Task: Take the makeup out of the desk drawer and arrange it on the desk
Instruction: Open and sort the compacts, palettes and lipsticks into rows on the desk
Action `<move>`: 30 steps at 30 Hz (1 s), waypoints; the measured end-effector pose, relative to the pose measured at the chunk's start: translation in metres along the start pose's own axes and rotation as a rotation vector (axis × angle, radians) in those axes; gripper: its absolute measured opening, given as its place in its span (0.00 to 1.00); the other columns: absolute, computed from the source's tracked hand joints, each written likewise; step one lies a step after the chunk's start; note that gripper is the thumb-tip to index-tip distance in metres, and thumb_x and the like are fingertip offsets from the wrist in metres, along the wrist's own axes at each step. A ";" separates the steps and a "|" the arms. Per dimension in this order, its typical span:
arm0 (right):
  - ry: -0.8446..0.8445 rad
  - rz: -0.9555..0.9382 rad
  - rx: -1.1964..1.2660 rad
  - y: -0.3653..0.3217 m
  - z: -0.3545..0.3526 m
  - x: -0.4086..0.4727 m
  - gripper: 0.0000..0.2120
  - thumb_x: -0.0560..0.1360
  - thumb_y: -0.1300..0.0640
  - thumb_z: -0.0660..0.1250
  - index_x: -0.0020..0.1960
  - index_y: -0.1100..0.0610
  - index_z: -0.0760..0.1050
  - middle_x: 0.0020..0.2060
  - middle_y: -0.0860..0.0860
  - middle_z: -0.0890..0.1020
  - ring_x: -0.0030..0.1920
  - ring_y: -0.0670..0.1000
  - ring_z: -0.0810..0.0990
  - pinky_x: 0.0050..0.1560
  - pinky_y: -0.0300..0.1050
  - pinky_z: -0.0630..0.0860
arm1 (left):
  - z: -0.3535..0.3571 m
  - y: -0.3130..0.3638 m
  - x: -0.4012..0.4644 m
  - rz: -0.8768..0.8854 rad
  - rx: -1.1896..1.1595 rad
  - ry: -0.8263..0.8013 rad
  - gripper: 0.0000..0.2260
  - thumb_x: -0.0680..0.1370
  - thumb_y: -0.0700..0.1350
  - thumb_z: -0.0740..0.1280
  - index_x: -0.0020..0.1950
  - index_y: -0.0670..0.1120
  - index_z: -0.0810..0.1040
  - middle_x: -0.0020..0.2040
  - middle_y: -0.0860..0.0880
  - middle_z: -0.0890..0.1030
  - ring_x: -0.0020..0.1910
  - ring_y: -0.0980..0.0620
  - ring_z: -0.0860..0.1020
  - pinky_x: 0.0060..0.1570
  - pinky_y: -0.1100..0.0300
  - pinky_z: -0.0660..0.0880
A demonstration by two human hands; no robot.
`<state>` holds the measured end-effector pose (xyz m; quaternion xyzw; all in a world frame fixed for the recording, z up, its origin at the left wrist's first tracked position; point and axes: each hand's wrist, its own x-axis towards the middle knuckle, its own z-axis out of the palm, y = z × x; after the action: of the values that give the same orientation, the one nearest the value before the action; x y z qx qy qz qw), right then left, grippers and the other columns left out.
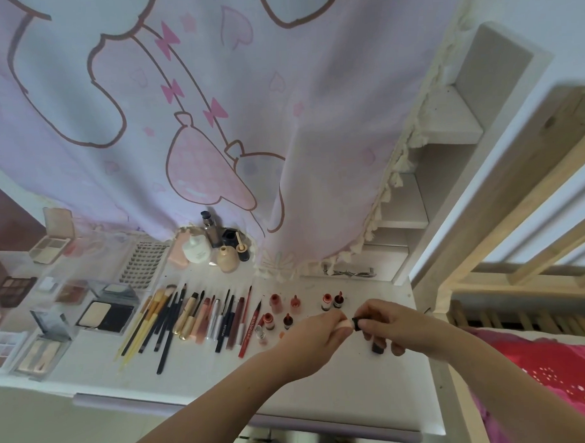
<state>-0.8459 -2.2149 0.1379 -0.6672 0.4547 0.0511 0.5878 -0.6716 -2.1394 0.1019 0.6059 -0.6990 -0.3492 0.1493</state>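
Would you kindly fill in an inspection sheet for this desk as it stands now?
Surface: white desk, mostly covered.
Job's things: palettes at left, brushes and pencils in a row, small red bottles, bottles at back.
Clutter: nothing seen.
Hands: left hand and right hand meet over the desk, gripping a small dark item.
Cables: nothing seen.
Surroundings: pink curtain, shelves, red bedding.

My head camera looks forward and down from above my desk (340, 382), close enough that my forearms enter from the bottom edge. The wide lens also catches the curtain (214, 108) behind.
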 end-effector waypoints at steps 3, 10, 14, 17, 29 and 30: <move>-0.008 0.038 -0.017 -0.003 0.000 0.000 0.18 0.80 0.44 0.54 0.49 0.56 0.75 0.33 0.47 0.78 0.31 0.44 0.71 0.28 0.34 0.66 | -0.002 0.003 -0.001 0.011 0.013 -0.001 0.12 0.82 0.53 0.53 0.53 0.47 0.69 0.36 0.54 0.71 0.33 0.54 0.69 0.37 0.56 0.68; -0.005 0.027 -0.088 0.012 -0.023 -0.005 0.05 0.79 0.59 0.61 0.53 0.58 0.73 0.39 0.48 0.81 0.34 0.40 0.75 0.33 0.35 0.70 | -0.001 -0.014 -0.010 -0.095 -0.177 -0.106 0.12 0.82 0.54 0.52 0.53 0.49 0.70 0.37 0.52 0.72 0.35 0.54 0.69 0.39 0.58 0.69; 0.017 0.063 0.197 0.027 -0.024 -0.011 0.08 0.78 0.63 0.63 0.57 0.59 0.71 0.48 0.54 0.83 0.43 0.46 0.81 0.39 0.38 0.77 | 0.011 -0.024 -0.025 -0.237 -0.586 -0.089 0.10 0.82 0.53 0.52 0.53 0.49 0.67 0.42 0.51 0.78 0.39 0.56 0.77 0.45 0.63 0.76; 0.050 0.080 0.273 0.036 0.003 -0.005 0.07 0.80 0.60 0.61 0.57 0.54 0.71 0.49 0.52 0.82 0.48 0.48 0.81 0.42 0.39 0.79 | 0.035 -0.026 -0.027 -0.307 -0.532 -0.043 0.12 0.82 0.55 0.52 0.57 0.49 0.68 0.50 0.52 0.81 0.50 0.58 0.80 0.53 0.65 0.75; 0.507 -0.104 -0.111 0.058 0.048 0.063 0.06 0.76 0.54 0.66 0.53 0.49 0.74 0.48 0.49 0.75 0.43 0.41 0.73 0.42 0.28 0.66 | 0.077 -0.028 0.025 -0.484 -0.386 0.528 0.04 0.80 0.47 0.62 0.53 0.53 0.70 0.47 0.52 0.77 0.44 0.57 0.76 0.45 0.65 0.75; 0.520 -0.109 -0.119 0.058 0.050 0.070 0.07 0.76 0.55 0.66 0.54 0.51 0.73 0.49 0.50 0.75 0.43 0.43 0.74 0.42 0.28 0.67 | 0.078 -0.030 0.030 -0.494 -0.381 0.536 0.03 0.80 0.47 0.62 0.52 0.53 0.69 0.47 0.52 0.77 0.44 0.56 0.76 0.45 0.62 0.76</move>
<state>-0.8206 -2.2058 0.0380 -0.7148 0.5501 -0.1271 0.4128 -0.7054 -2.1450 0.0201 0.7866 -0.3916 -0.3278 0.3471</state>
